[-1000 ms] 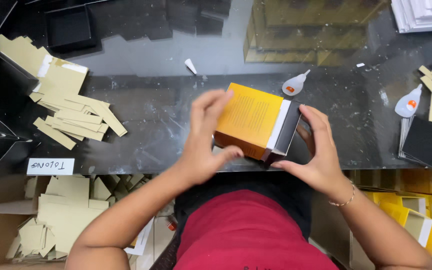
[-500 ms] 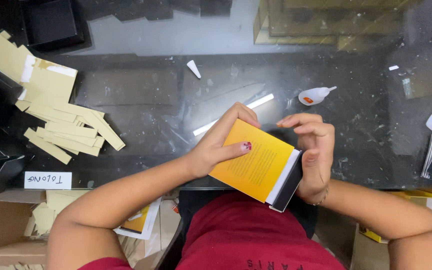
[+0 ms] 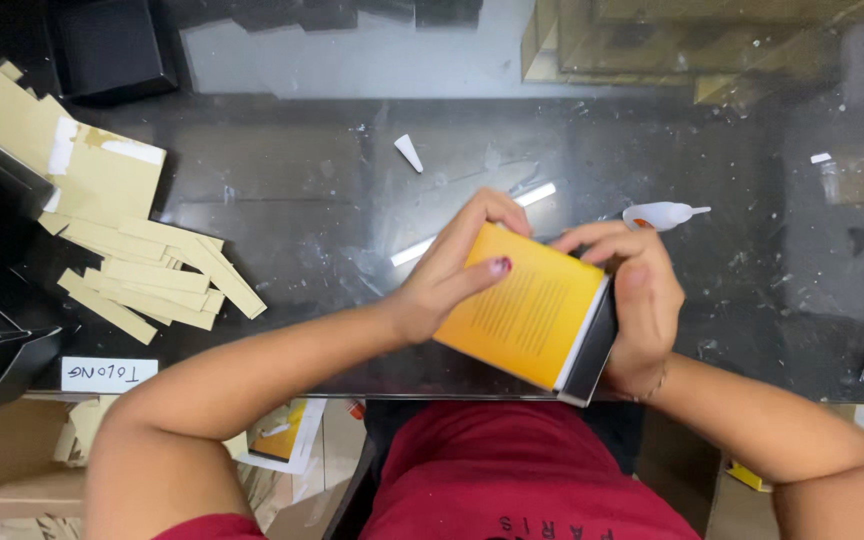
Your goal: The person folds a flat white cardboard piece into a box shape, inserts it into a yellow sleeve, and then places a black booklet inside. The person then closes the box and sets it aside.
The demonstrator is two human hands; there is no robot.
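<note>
- At the near edge of the counter (image 3: 282, 210), I see the yellow box (image 3: 527, 315) with its black side panel held tilted, between both hands and just above the dark glass.
- Left hand (image 3: 452, 275): grip closed on the box, fingers curled over the far edge, thumb flat on the yellow face.
- Right hand (image 3: 637, 300): grip pressed against the black side, fingers wrapped over the top corner, palm along the panel.
- Change since a second ago: box was out over the middle of the counter with the yellow face up; half a second ago it had come toward the body; now it sits slightly further out again, and the right hand has slid from the end onto the black side.
- My read: the hands look to be pressing the side shut, not repositioning the box.
- Nearby: white glue bottle (image 3: 657, 214) just beyond the right fingers, small white cap (image 3: 408, 152) further out, tan card strips (image 3: 152, 270) well to the left.
</note>
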